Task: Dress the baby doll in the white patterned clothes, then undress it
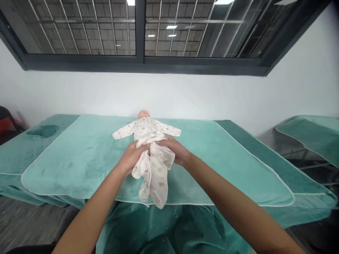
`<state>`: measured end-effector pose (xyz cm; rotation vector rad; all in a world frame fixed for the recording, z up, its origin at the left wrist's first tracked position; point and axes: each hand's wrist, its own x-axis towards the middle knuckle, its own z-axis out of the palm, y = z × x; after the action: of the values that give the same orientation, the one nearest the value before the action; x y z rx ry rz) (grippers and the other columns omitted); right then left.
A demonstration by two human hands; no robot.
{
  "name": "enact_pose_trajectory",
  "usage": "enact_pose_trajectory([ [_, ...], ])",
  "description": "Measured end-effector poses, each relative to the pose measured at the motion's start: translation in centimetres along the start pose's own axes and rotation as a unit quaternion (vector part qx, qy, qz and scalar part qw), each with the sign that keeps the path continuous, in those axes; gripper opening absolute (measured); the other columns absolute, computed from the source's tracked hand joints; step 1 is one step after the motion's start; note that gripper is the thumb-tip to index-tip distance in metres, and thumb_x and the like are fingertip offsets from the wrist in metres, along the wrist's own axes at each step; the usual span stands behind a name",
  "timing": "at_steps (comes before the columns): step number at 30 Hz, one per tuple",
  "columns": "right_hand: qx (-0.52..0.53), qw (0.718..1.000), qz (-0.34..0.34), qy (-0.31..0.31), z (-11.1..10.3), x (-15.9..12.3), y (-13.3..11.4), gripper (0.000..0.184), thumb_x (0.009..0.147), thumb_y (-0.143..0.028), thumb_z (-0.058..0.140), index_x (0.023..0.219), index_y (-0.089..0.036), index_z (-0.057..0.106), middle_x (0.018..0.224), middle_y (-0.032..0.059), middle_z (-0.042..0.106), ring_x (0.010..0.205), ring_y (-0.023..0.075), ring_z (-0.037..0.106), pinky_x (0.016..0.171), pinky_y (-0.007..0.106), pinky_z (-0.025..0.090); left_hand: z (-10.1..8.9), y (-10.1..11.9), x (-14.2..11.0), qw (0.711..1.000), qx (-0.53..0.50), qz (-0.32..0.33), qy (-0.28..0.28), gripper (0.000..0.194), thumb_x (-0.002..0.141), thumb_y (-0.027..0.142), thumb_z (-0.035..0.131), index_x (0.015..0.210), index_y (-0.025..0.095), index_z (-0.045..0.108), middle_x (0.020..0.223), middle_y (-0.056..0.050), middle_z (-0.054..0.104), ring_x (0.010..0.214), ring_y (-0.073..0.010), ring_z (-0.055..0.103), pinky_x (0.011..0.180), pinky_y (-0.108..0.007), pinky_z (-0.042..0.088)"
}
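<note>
A baby doll (143,113) lies on its back on the bed, its head toward the wall. It wears a white printed top (147,127) with both sleeves spread out sideways. White printed baby pants (158,173) are bunched at the doll's lower body, their legs hanging toward me. My left hand (133,155) is closed around the left side of the pants' waist. On the other side my right hand (177,150) grips the fabric, fingers partly hidden in the folds. The doll's legs are out of sight, and whether they are inside the pants I cannot tell.
A light green blanket (74,158) with white piping covers the bed, over a darker green cover (246,141) with a face hole (43,131) at left. Behind stand a white wall (185,95) and a dark-framed window (140,63). Another green-covered bed (315,132) is at right.
</note>
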<state>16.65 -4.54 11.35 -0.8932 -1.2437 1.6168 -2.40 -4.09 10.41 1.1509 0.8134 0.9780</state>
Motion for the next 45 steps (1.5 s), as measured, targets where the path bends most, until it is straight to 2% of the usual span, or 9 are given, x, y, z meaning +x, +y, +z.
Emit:
enact_pose_trajectory([
  [5, -0.143, 0.968, 0.12, -0.167, -0.7, -1.2, 0.8, 0.041, 0.07, -0.045, 0.087, 0.096, -0.016, 0.076, 0.094, 0.0056, 0.075, 0.087, 0.0226, 0.069, 0.078, 0.032, 0.054, -0.2, -1.0, 0.5, 0.995, -0.097, -0.014, 0.03, 0.036, 0.07, 0.036, 0.08, 0.095, 0.013, 0.071, 0.08, -0.006, 0.075, 0.071, -0.0221, 0.071, 0.064, -0.028, 0.052],
  [12, -0.014, 0.998, -0.011, 0.061, 0.0, -0.5, 0.6, 0.043, 0.079, -0.053, 0.078, 0.1, -0.016, 0.076, 0.094, 0.0078, 0.077, 0.086, 0.0242, 0.071, 0.077, 0.034, 0.054, -0.5, -1.9, -0.2, 0.99, -0.061, -0.105, -0.077, 0.058, 0.072, 0.047, 0.084, 0.116, 0.011, 0.07, 0.082, -0.008, 0.075, 0.068, -0.0217, 0.07, 0.066, -0.032, 0.054],
  [15, 0.048, 0.993, -0.018, 0.106, 0.3, -0.4, 1.1, 0.044, 0.081, -0.054, 0.076, 0.105, -0.017, 0.074, 0.095, 0.0079, 0.077, 0.083, 0.0241, 0.071, 0.075, 0.034, 0.055, -1.1, -1.9, -0.5, 0.976, 0.009, -0.124, -0.178, 0.058, 0.065, 0.035, 0.091, 0.114, 0.013, 0.072, 0.1, -0.011, 0.077, 0.088, -0.0268, 0.073, 0.078, -0.034, 0.056],
  [17, 0.056, 0.993, -0.005, 0.102, 0.0, -0.7, 2.1, 0.046, 0.082, -0.057, 0.074, 0.105, -0.018, 0.073, 0.094, 0.0076, 0.077, 0.081, 0.0235, 0.071, 0.072, 0.033, 0.055, -1.4, -1.9, -0.3, 0.98, 0.014, -0.112, -0.164, 0.053, 0.065, 0.032, 0.091, 0.111, 0.013, 0.073, 0.107, -0.013, 0.077, 0.095, -0.0283, 0.073, 0.082, -0.034, 0.056],
  [21, -0.022, 0.991, 0.11, -0.069, -1.2, -1.8, 4.6, 0.044, 0.073, -0.05, 0.085, 0.099, -0.015, 0.075, 0.093, 0.0072, 0.077, 0.085, 0.0226, 0.071, 0.076, 0.032, 0.056, -1.7, -3.0, 0.5, 0.996, -0.082, -0.042, -0.017, 0.049, 0.062, 0.032, 0.091, 0.103, 0.012, 0.072, 0.1, -0.012, 0.077, 0.087, -0.0261, 0.073, 0.077, -0.032, 0.056],
  [24, -0.042, 0.978, 0.14, -0.152, -2.0, -2.3, 6.1, 0.048, 0.067, -0.039, 0.091, 0.107, -0.016, 0.075, 0.102, 0.0074, 0.077, 0.095, 0.024, 0.071, 0.085, 0.035, 0.056, -1.7, -4.5, 0.7, 0.993, -0.103, -0.054, -0.006, 0.05, 0.063, 0.036, 0.09, 0.103, 0.012, 0.072, 0.097, -0.011, 0.077, 0.084, -0.0251, 0.073, 0.075, -0.032, 0.056],
  [31, 0.124, 0.99, 0.02, 0.061, -1.6, -2.1, 6.4, 0.047, 0.079, -0.057, 0.077, 0.101, -0.016, 0.076, 0.093, 0.01, 0.077, 0.084, 0.0258, 0.072, 0.08, 0.038, 0.057, -2.2, -6.0, -0.2, 0.964, 0.003, -0.173, -0.201, 0.061, 0.065, 0.034, 0.092, 0.118, 0.013, 0.072, 0.11, -0.013, 0.076, 0.1, -0.0284, 0.071, 0.087, -0.035, 0.055],
  [39, -0.021, 0.986, 0.032, 0.16, -0.8, -3.8, 14.3, 0.05, 0.082, -0.058, 0.069, 0.11, -0.017, 0.073, 0.106, 0.0089, 0.076, 0.1, 0.0278, 0.069, 0.094, 0.043, 0.052, -3.1, -8.7, 0.0, 0.983, 0.154, -0.079, -0.067, 0.037, 0.082, 0.033, 0.069, 0.115, 0.015, 0.071, 0.111, -0.009, 0.075, 0.101, -0.0268, 0.068, 0.092, -0.038, 0.051],
  [45, -0.157, 0.935, -0.069, 0.31, -2.0, -2.9, 16.4, 0.036, 0.086, -0.05, 0.058, 0.102, -0.022, 0.072, 0.108, 0.0077, 0.075, 0.106, 0.0285, 0.064, 0.099, 0.042, 0.048, -1.6, -9.5, 1.5, 0.883, 0.466, 0.044, -0.027, 0.021, 0.084, 0.024, 0.058, 0.101, 0.018, 0.07, 0.109, -0.011, 0.072, 0.107, -0.0284, 0.063, 0.097, -0.038, 0.046],
])
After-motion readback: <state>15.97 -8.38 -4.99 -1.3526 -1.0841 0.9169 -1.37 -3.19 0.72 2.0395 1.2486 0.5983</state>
